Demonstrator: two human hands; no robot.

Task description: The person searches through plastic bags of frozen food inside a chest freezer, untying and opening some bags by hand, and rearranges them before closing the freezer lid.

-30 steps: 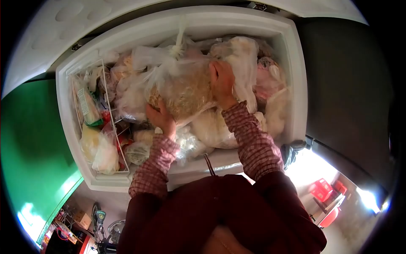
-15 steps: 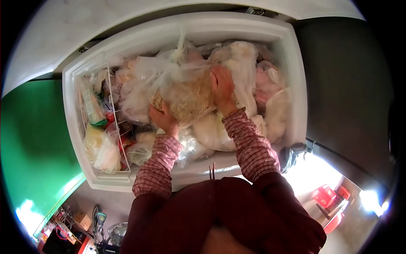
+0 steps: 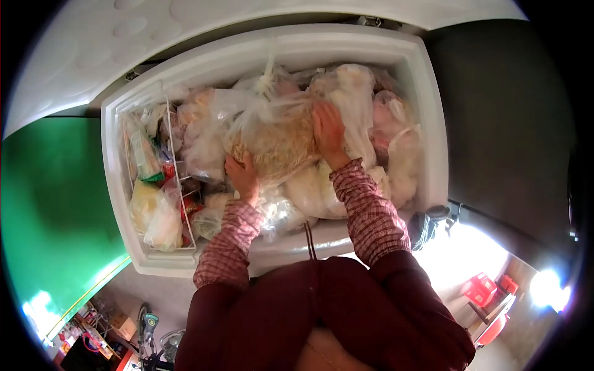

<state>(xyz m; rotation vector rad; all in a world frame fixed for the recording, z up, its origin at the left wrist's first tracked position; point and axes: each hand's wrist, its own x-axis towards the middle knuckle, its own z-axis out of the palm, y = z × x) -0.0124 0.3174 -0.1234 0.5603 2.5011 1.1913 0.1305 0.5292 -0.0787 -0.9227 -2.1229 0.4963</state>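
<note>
A clear plastic bag [image 3: 278, 143] filled with brownish, shredded-looking food lies on top of the other bags in an open chest freezer [image 3: 430, 80]. Its knotted top [image 3: 266, 83] points toward the back wall. My left hand [image 3: 244, 178] grips the bag's lower left edge, thumb and fingers curved against the plastic. At the right end, my right hand [image 3: 329, 131] is closed over the bag's side, fingers side by side. The undersides of both hands' grips are hidden. Pale wrapped bags [image 3: 352, 105] sit right beside my right hand.
A white wire basket [image 3: 175, 154] with packets hangs at the freezer's left end. Pinkish bagged food [image 3: 388, 117] lies at the right. The raised white lid [image 3: 204, 31] stands behind. A green surface [image 3: 55, 185] adjoins on the left, a dark one [image 3: 501, 136] on the right.
The bag and both hands are nearly where they were, with the left hand a little lower and farther right. The freezer's left side appears shifted slightly right as the view moves.
</note>
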